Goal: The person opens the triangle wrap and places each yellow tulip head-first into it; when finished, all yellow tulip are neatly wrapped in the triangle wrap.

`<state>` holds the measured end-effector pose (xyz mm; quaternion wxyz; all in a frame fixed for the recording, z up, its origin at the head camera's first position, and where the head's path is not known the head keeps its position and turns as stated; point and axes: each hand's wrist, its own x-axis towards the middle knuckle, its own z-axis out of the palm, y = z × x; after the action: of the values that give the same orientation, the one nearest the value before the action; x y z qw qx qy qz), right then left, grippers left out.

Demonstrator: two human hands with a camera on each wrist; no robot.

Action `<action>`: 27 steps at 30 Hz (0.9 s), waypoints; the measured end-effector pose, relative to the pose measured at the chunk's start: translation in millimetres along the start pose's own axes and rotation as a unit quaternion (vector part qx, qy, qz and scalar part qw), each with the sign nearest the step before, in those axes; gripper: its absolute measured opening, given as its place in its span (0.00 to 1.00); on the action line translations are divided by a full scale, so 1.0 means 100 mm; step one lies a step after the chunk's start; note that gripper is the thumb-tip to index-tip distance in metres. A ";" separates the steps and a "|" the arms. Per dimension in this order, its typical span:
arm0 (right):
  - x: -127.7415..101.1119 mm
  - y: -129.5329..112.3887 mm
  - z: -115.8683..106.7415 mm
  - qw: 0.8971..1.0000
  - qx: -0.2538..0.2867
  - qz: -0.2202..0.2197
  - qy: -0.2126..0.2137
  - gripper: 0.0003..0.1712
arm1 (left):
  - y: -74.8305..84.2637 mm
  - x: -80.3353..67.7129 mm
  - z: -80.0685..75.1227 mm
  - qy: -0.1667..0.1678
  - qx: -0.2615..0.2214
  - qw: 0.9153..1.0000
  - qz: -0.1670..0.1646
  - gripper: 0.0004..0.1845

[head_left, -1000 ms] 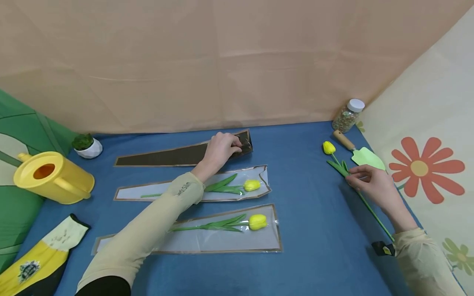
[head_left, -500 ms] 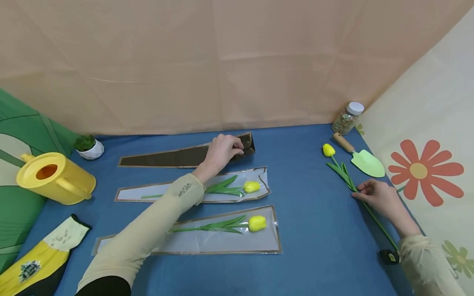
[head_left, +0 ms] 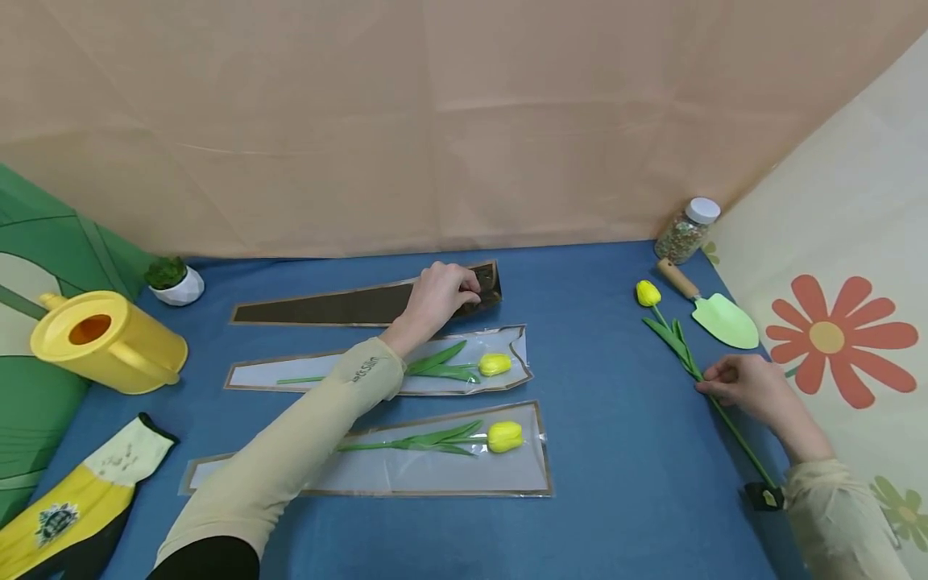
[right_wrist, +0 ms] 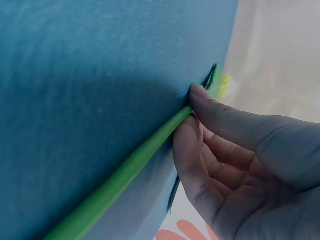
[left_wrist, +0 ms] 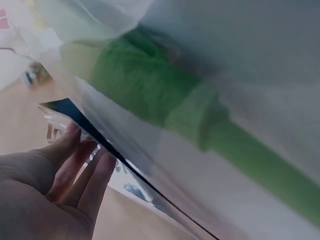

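Observation:
At the back of the table my left hand (head_left: 438, 296) pinches the open wide end of a long dark flower sleeve (head_left: 329, 306) with a tan border. The left wrist view shows the thumb and fingers (left_wrist: 102, 172) at the sleeve's edge. On the right, the right hand (head_left: 750, 392) pinches the green stem of a yellow tulip (head_left: 648, 293), just below its leaves. Up close the stem (right_wrist: 130, 170) runs between thumb and fingertips, close over the blue cloth. Two pale clear-fronted sleeves (head_left: 428, 475) (head_left: 406, 385), each with a yellow tulip inside, lie below the left hand, partly covered by its arm.
Left stand a yellow watering can (head_left: 109, 342), a potted succulent (head_left: 174, 280) and a yellow-black glove (head_left: 80, 499). At the right back are a lidded jar (head_left: 685, 232) and a green trowel (head_left: 725, 321). A small black object (head_left: 764, 495) lies by the stem's end.
The right hand has shifted down the tulip's stem, away from the leaves, while the flower stays nearly in place. My left hand keeps its hold on the dark sleeve.

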<state>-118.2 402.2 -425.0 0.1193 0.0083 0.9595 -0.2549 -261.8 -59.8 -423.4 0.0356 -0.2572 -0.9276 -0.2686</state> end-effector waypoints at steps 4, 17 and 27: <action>0.02 0.00 0.01 1.000 -0.004 -0.007 -0.007 0.09 | -0.01 0.01 -0.01 -0.004 0.004 1.000 -0.004 0.04; 0.02 -0.25 -0.22 0.988 0.143 -0.049 -0.006 0.15 | 0.00 0.02 0.03 -0.003 0.000 1.000 0.007 0.05; 0.31 -0.66 -0.11 0.859 0.495 -0.116 0.054 0.04 | 0.04 0.01 0.03 -0.002 0.002 1.000 0.009 0.05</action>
<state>-155.6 348.8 -391.1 0.0166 -0.0310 0.7058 -0.7076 -260.5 -54.6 -423.6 0.0370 -0.2659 -0.9258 -0.2661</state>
